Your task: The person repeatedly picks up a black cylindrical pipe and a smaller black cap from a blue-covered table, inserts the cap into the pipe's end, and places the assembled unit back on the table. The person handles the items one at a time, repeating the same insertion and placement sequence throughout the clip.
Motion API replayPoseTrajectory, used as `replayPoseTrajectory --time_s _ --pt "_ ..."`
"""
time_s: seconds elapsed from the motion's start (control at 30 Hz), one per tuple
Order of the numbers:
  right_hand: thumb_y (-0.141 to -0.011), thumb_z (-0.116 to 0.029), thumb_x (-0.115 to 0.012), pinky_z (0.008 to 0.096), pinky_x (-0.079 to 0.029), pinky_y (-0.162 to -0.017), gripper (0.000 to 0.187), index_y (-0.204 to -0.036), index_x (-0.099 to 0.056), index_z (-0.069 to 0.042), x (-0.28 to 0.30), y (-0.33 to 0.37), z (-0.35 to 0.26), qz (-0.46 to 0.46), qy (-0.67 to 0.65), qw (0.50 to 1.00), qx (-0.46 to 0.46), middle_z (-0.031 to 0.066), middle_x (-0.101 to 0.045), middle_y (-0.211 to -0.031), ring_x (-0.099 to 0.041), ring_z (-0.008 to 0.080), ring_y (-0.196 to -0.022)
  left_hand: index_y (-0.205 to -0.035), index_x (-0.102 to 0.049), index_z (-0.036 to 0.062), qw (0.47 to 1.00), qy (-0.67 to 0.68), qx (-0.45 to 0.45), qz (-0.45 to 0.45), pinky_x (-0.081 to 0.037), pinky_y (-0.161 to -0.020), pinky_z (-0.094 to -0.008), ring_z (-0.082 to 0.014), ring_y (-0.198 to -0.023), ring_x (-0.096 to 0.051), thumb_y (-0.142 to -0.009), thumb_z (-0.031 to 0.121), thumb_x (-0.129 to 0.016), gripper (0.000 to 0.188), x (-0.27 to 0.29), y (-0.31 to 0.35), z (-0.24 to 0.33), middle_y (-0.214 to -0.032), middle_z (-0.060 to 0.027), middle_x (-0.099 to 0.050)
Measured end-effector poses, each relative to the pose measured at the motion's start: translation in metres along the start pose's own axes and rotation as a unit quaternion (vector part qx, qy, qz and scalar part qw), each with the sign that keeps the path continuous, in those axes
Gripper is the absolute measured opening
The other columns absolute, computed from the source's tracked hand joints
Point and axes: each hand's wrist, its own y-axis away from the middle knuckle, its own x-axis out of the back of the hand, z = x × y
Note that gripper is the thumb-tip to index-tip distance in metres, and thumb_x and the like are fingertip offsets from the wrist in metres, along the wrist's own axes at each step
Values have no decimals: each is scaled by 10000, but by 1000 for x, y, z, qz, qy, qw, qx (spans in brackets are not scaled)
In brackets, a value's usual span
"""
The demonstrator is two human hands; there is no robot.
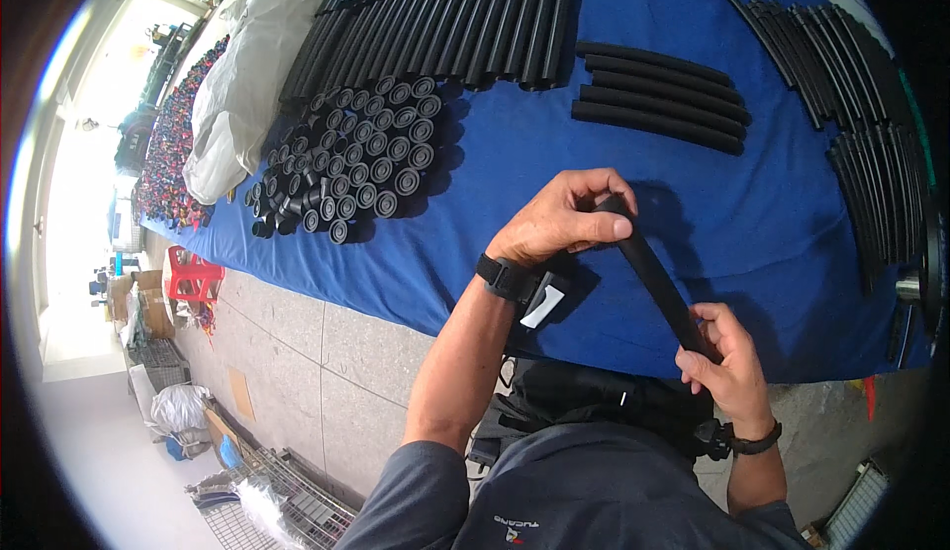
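Observation:
A black tube (657, 281) slants between my two hands above the blue cloth, its upper end to the left. My left hand (574, 216) is closed round that upper end, the thumb lying along it near the tip. Lower down and to the right, my right hand (727, 360) grips the other end between thumb and fingers. Under my left wrist, a small black item with a white patch (542, 307) lies on the cloth, partly hidden. Beyond my hands lie several loose black tubes (661, 105) side by side.
The blue cloth (495, 154) covers the table. Black ringed round caps (381, 164) are clustered left, below rows of black tubes (435, 31). More thin black tubes (876, 189) lie far right. White plastic sheeting (237, 95), a red stool (193, 275) and wire baskets (267, 501) are leftward.

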Motion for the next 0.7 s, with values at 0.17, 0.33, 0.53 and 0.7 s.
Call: replayPoseTrajectory --time_s 0.17,0.33,0.53,0.7 --pt "-782 -72 -822 316 -531 -695 541 -1242 -547 3 19 0 3 119 263 948 132 79 -655 -929 -620 130 -756 -1006 -652 51 997 -3 -15 71 -315 -466 -206 -32 -534 -423 -865 292 -783 308 -1 0 1 -709 55 -513" --pt "-853 -25 -732 213 -447 -560 312 -1129 -587 -7 39 -9 -3 155 21 979 128 45 -651 -935 -545 53 -662 -982 -630 62 996 -38 7 79 -326 -478 -207 -39 -548 -433 -905 302 -732 273 -8 -1 5 -714 44 -512" --pt "-1035 -249 -579 193 -358 -402 236 -1052 -586 -14 19 -4 3 42 -84 996 -8 97 -681 -752 -503 55 -467 -908 -641 84 990 -59 4 128 -328 -491 -206 -41 -561 -443 -944 307 -680 229 -9 0 3 -719 53 -525" --pt "-970 -274 -706 254 -430 -513 327 -1087 -567 -2 -7 -3 14 40 85 992 86 94 -677 -807 -580 107 -572 -842 -656 81 978 -108 -58 170 -329 -508 -196 -29 -573 -447 -965 266 -653 223 -4 -2 -2 -702 54 -546"
